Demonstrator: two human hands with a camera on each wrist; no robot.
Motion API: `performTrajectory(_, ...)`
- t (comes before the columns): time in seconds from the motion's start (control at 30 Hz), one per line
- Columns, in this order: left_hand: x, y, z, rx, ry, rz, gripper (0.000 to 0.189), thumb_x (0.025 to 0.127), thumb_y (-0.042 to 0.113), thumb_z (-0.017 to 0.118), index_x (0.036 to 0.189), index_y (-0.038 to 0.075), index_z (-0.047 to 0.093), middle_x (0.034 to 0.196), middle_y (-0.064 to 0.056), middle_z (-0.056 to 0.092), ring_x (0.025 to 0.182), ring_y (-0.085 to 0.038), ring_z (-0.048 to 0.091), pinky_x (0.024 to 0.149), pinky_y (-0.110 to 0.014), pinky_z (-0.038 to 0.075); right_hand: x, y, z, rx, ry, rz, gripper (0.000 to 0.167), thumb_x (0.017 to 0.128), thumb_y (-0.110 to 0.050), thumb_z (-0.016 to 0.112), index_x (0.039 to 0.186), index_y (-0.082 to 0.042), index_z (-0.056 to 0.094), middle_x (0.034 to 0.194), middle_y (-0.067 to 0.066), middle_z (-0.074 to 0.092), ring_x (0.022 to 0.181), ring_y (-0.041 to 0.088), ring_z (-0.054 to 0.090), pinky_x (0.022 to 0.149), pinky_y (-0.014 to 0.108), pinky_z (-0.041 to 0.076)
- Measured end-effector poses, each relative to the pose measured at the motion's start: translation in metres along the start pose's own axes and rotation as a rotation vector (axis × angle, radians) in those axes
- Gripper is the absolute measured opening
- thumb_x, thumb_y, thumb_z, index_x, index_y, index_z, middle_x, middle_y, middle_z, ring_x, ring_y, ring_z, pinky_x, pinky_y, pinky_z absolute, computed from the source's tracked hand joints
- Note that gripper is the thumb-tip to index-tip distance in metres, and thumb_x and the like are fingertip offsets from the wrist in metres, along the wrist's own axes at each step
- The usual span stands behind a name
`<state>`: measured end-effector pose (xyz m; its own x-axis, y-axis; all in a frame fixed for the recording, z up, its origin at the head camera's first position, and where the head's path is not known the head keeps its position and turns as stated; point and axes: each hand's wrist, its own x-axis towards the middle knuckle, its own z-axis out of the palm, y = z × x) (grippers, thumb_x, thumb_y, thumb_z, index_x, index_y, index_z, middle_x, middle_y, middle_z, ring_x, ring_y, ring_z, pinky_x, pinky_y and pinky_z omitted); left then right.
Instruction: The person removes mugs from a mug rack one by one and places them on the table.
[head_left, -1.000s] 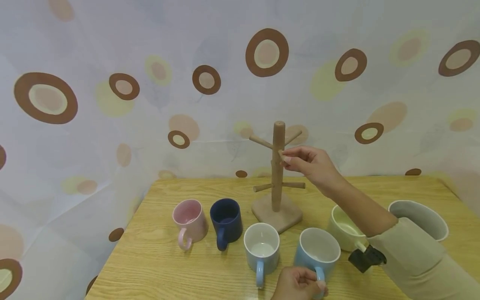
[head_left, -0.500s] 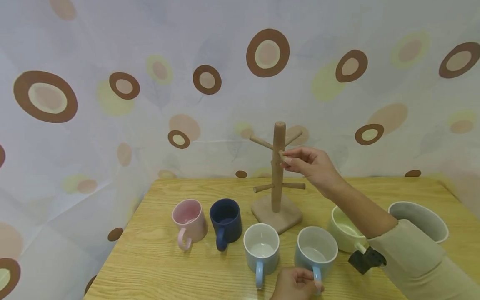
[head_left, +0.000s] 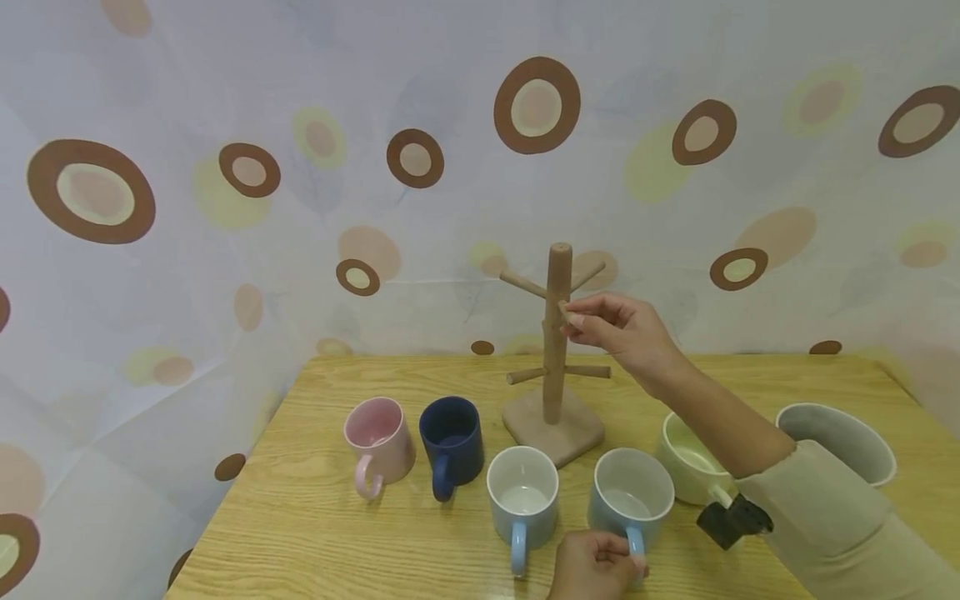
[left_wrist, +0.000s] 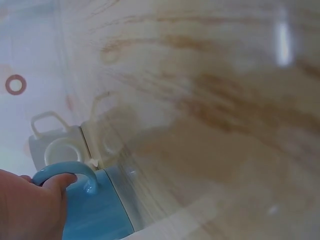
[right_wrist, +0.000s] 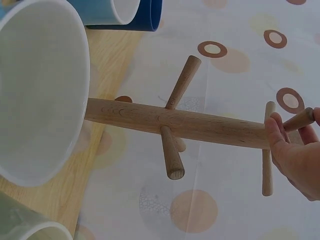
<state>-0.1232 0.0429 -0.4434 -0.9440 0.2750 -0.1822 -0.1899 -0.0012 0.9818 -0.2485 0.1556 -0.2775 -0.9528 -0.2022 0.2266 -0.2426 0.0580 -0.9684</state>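
My left hand (head_left: 596,568) pinches the handle of a light blue mug (head_left: 611,518) at the front of the table. In the left wrist view, the thumb presses on that blue handle (left_wrist: 75,166) from the side. The mug is upright, its pale inside facing up. Farther back, my right hand (head_left: 626,329) holds an upper peg (right_wrist: 300,120) of the wooden mug tree (head_left: 554,358) between thumb and fingers. The tree stands upright on its square base, and the pegs in sight carry no mugs.
Left of the held mug stand another light blue mug (head_left: 525,492), a navy mug (head_left: 467,454) and a pink mug (head_left: 396,457). A pale green mug (head_left: 678,475) and a whitish wide-mouthed vessel (head_left: 840,442) are partly hidden by the right arm. A patterned curtain (head_left: 450,75) hangs behind the table.
The left hand's light blue mug has shifted slightly left and away from me, its handle turning a little. The right hand keeps the same hold on the peg.
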Motion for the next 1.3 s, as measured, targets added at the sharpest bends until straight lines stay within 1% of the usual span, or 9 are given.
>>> performTrajectory(0.23, 0.000, 0.001, -0.006, 0.123, -0.047, 0.108, 0.012, 0.075, 0.001, 0.070, 0.084, -0.007, 0.069, 0.071, -0.011, 0.069, 0.058, 0.005, 0.053, 0.056, -0.011, 0.045, 0.000, 0.005, 0.002, -0.059, 0.056, -0.026, 0.025, 0.093, -0.011, 0.054, 0.111, 0.006, 0.058, 0.093, -0.011, 0.065, 0.083, 0.003, 0.064, 0.081, 0.020, 0.054)
performTrajectory(0.37, -0.001, 0.005, -0.017, 0.280, -0.143, 0.178, 0.016, 0.079, 0.004, 0.067, 0.092, -0.006, 0.068, 0.078, -0.011, 0.071, 0.066, 0.004, 0.058, 0.061, -0.012, 0.048, -0.001, 0.010, 0.006, -0.125, 0.133, -0.079, 0.032, 0.092, -0.013, 0.057, 0.111, 0.013, 0.056, 0.084, -0.012, 0.065, 0.078, 0.002, 0.064, 0.076, 0.018, 0.054)
performTrajectory(0.5, -0.006, 0.013, -0.028, 0.432, -0.247, 0.249, 0.018, 0.083, 0.009, 0.065, 0.097, -0.002, 0.069, 0.084, -0.009, 0.072, 0.072, 0.006, 0.059, 0.064, -0.010, 0.047, -0.007, 0.011, 0.005, -0.115, 0.189, -0.145, 0.023, 0.090, -0.008, 0.059, 0.103, 0.012, 0.059, 0.080, -0.013, 0.066, 0.074, 0.002, 0.065, 0.073, 0.018, 0.054)
performTrajectory(0.6, -0.012, 0.017, -0.036, 0.431, -0.286, 0.353, 0.019, 0.086, 0.010, 0.063, 0.098, -0.003, 0.069, 0.088, -0.012, 0.072, 0.078, 0.005, 0.060, 0.067, -0.009, 0.047, -0.012, 0.012, 0.003, -0.075, 0.236, -0.186, 0.007, 0.088, -0.003, 0.059, 0.092, 0.001, 0.063, 0.076, -0.013, 0.066, 0.070, 0.002, 0.065, 0.070, 0.017, 0.055)
performTrajectory(0.67, -0.017, 0.019, -0.042, 0.379, -0.291, 0.422, 0.020, 0.088, 0.011, 0.061, 0.099, -0.005, 0.067, 0.090, -0.015, 0.071, 0.081, 0.004, 0.061, 0.069, -0.010, 0.048, -0.016, 0.013, 0.001, -0.029, 0.263, -0.211, 0.006, 0.087, -0.001, 0.060, 0.086, -0.006, 0.063, 0.075, -0.011, 0.068, 0.069, 0.003, 0.066, 0.069, 0.017, 0.055)
performTrajectory(0.8, -0.024, 0.024, -0.051, 0.322, -0.214, 0.624, 0.017, 0.089, 0.008, 0.058, 0.094, -0.005, 0.067, 0.086, -0.016, 0.070, 0.079, -0.001, 0.063, 0.070, -0.012, 0.050, -0.027, 0.017, -0.006, 0.032, 0.292, -0.247, 0.011, 0.087, 0.001, 0.060, 0.082, -0.008, 0.065, 0.076, -0.007, 0.069, 0.068, 0.004, 0.067, 0.069, 0.017, 0.055)
performTrajectory(0.97, -0.024, 0.031, -0.064, 0.347, -0.054, 0.866, 0.009, 0.086, 0.000, 0.059, 0.088, 0.000, 0.068, 0.079, -0.011, 0.070, 0.072, -0.009, 0.065, 0.068, -0.016, 0.052, -0.049, 0.022, -0.017, 0.004, 0.346, -0.252, 0.009, 0.087, 0.001, 0.060, 0.084, -0.006, 0.065, 0.078, -0.009, 0.070, 0.069, 0.003, 0.066, 0.070, 0.014, 0.053)
performTrajectory(1.17, -0.011, 0.032, -0.093, 0.476, 0.086, 1.163, 0.009, 0.082, -0.007, 0.062, 0.088, -0.001, 0.065, 0.080, -0.011, 0.069, 0.073, -0.015, 0.066, 0.072, -0.015, 0.052, -0.078, 0.032, -0.025, -0.096, 0.414, -0.290, 0.017, 0.089, 0.005, 0.053, 0.087, -0.006, 0.065, 0.083, -0.011, 0.069, 0.073, 0.001, 0.064, 0.069, 0.012, 0.051)
performTrajectory(1.3, -0.007, 0.031, -0.111, 0.571, 0.180, 1.244, 0.007, 0.088, 0.001, 0.058, 0.088, -0.001, 0.065, 0.080, -0.010, 0.069, 0.073, -0.016, 0.065, 0.073, -0.015, 0.051, -0.098, 0.045, -0.030, -0.175, 0.394, -0.418, 0.021, 0.085, 0.017, 0.049, 0.088, 0.004, 0.065, 0.089, -0.010, 0.069, 0.080, 0.000, 0.064, 0.072, 0.009, 0.050)
